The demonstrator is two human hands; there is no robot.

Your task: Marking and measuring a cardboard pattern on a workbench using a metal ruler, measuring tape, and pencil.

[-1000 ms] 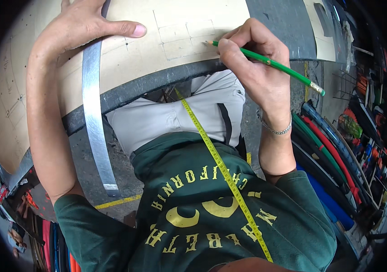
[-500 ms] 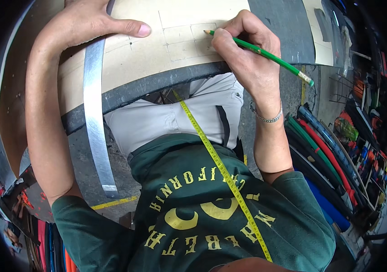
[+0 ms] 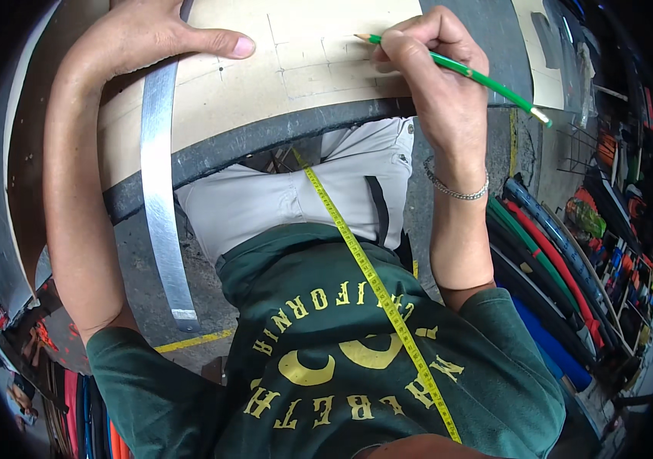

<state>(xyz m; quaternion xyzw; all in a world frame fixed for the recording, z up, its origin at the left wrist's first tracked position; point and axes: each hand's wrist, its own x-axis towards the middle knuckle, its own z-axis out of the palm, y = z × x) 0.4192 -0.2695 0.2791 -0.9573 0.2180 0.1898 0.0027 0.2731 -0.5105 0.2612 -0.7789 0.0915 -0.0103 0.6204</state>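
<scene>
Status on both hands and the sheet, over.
Right hand: holding green pencil over tan sheet. Left hand: spread over metal strip and sheet. Strip overhangs table edge.

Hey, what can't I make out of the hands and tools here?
All in the head view:
Left hand: most fingertips cut off by the top edge.
Metal strip: a stretch hidden by the left hand.
Green pencil: part of its shaft hidden by the right hand.
Yellow measuring tape: fine markings too small to read.

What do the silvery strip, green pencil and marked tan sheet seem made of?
Strip: likely brushed metal, from its streaked sheen. Pencil: probably wood, glossy green paint, bare sharpened cone. Sheet: perhaps card or paper, given its matte face.
</scene>
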